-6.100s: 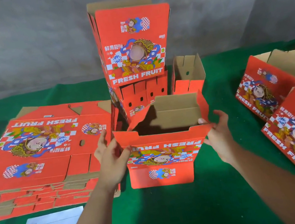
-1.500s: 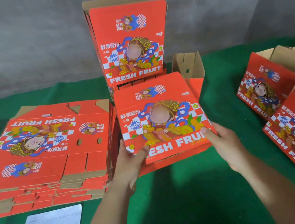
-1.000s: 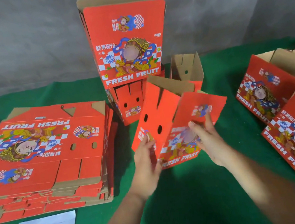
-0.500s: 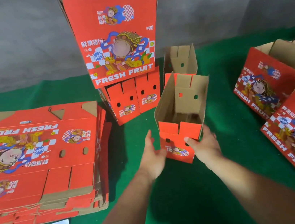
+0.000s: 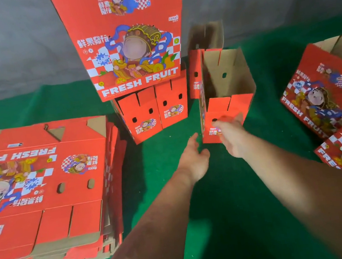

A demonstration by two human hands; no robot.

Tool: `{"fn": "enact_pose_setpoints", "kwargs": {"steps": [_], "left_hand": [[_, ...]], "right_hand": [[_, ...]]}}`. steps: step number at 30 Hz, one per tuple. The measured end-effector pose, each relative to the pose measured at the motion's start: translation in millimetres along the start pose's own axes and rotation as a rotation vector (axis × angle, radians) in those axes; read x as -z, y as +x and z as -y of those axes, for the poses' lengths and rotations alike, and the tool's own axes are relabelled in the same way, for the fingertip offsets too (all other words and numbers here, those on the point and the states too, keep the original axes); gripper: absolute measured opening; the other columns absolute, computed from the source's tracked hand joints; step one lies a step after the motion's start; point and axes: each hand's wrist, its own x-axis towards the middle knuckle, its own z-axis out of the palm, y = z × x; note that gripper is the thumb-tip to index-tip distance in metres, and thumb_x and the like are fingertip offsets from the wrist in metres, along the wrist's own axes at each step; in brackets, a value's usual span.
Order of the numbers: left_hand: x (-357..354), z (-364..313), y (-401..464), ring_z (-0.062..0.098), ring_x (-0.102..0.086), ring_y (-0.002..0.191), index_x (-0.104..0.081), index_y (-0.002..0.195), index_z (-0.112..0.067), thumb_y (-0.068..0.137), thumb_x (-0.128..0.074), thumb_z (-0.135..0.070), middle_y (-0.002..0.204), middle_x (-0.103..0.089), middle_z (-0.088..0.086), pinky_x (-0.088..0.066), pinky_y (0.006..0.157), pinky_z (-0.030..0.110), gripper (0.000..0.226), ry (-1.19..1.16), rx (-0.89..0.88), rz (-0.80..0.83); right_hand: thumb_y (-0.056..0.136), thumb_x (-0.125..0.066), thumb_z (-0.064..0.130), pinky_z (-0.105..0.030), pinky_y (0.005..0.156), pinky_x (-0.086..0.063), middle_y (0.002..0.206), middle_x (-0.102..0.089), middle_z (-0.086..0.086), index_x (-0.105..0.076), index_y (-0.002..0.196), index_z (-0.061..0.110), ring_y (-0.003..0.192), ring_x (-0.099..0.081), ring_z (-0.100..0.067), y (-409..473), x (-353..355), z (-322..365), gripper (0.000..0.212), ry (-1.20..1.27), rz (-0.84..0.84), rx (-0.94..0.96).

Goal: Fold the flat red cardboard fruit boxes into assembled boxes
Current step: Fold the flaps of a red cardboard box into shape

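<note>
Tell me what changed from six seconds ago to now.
The open box, then held at both sides near the person, was turned over, set farther back beside the two stacked boxes and let go. Both hands, left and right, are open and off it. The flat stack stayed put.

Packing or box-assembly workspace. Indicators: a green cloth-covered table (image 5: 233, 219) against a bare grey wall (image 5: 10, 42), a stack of flat red cardboard fruit boxes (image 5: 42, 191) at left, and assembled boxes (image 5: 131, 42) standing in numbers.
</note>
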Motion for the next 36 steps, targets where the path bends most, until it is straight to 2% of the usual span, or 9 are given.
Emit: {"fn": "enact_pose_setpoints", "kwargs": {"steps": [7,9,14,17,21,25,31,34,36], "left_hand": [[9,8,-4,0.027,-0.056,0.135,-0.037,0.158,-0.029,0.107,-0.045,-0.014,0.155,-0.05,0.0,-0.041,0.117,0.042,0.053,-0.096,-0.041,-0.151],[16,15,-14,0.017,-0.054,0.134,-0.041,0.156,-0.029,0.107,-0.045,-0.012,0.149,-0.054,-0.002,-0.04,0.116,0.033,0.052,-0.13,-0.048,-0.177],[46,33,-54,-0.017,-0.063,0.091,-0.055,0.141,-0.031,0.103,-0.052,-0.01,0.127,-0.065,-0.009,-0.044,0.074,0.001,0.043,-0.162,-0.071,-0.268],[80,47,-86,0.012,-0.063,0.12,-0.056,0.143,-0.018,0.098,-0.057,-0.011,0.14,-0.063,0.004,-0.047,0.106,0.028,0.046,0.065,-0.117,-0.417],[156,96,-137,0.036,-0.03,0.148,-0.043,0.15,-0.03,0.089,-0.062,-0.041,0.158,-0.041,0.009,-0.021,0.123,0.051,0.065,0.741,0.093,-0.77],[182,133,-171,0.036,0.005,0.159,-0.004,0.162,-0.034,0.084,-0.054,-0.076,0.173,0.005,0.007,0.002,0.124,0.059,0.102,0.961,0.341,-0.613],[136,125,-186,0.038,-0.017,0.151,-0.014,0.159,-0.03,0.082,-0.061,-0.044,0.169,-0.01,0.004,-0.011,0.121,0.062,0.091,1.041,0.254,-0.528],[107,120,-201,0.036,-0.018,0.15,-0.014,0.16,-0.026,0.085,-0.057,-0.047,0.169,-0.011,0.003,-0.009,0.121,0.065,0.089,1.04,0.187,-0.496],[80,116,-212,0.036,-0.02,0.148,-0.014,0.161,-0.026,0.085,-0.055,-0.051,0.17,-0.013,0.002,-0.009,0.12,0.066,0.09,1.036,0.1,-0.48]], "right_hand": [[0.098,-0.056,0.006,-0.035,0.11,-0.04,0.154,-0.047,-0.004,-0.028,0.161,0.025,0.131,-0.05,-0.017,-50,-41,-23,0.071,-0.217,0.075,0.235],[0.099,-0.055,0.007,-0.03,0.107,-0.036,0.154,-0.048,-0.003,-0.034,0.159,0.025,0.132,-0.049,-0.015,-66,-50,-32,0.066,-0.279,0.143,0.262],[0.104,-0.055,0.021,-0.033,0.112,-0.038,0.148,-0.053,-0.002,-0.045,0.152,0.025,0.135,-0.052,-0.018,-109,-74,-51,0.05,-0.363,0.228,0.32],[0.107,-0.053,0.027,-0.043,0.11,-0.049,0.145,-0.056,-0.005,-0.046,0.151,0.022,0.122,-0.063,-0.024,-137,-91,-64,0.044,-0.348,0.315,0.279],[0.108,-0.051,0.03,-0.043,0.097,-0.056,0.128,-0.057,0.004,-0.044,0.151,0.023,0.104,-0.07,-0.025,-174,-106,-86,0.044,-0.396,0.421,0.209],[0.107,-0.051,0.029,-0.045,0.098,-0.056,0.118,-0.055,0.006,-0.045,0.149,0.026,0.103,-0.07,-0.023,-197,-117,-103,0.043,-0.43,0.469,0.14],[0.103,-0.056,0.026,-0.048,0.099,-0.054,0.106,-0.064,0.002,-0.043,0.151,0.023,0.096,-0.067,-0.027,-211,-116,-118,0.05,-0.488,0.426,0.106],[0.102,-0.059,0.034,-0.05,0.103,-0.054,0.123,-0.066,-0.014,-0.036,0.154,0.025,0.112,-0.068,-0.038,-211,-106,-122,0.057,-0.401,0.373,0.004],[0.103,-0.06,0.035,-0.042,0.094,-0.056,0.119,-0.069,-0.009,-0.043,0.148,0.021,0.1,-0.07,-0.03,-207,-96,-124,0.05,-0.254,0.378,-0.077]]}}
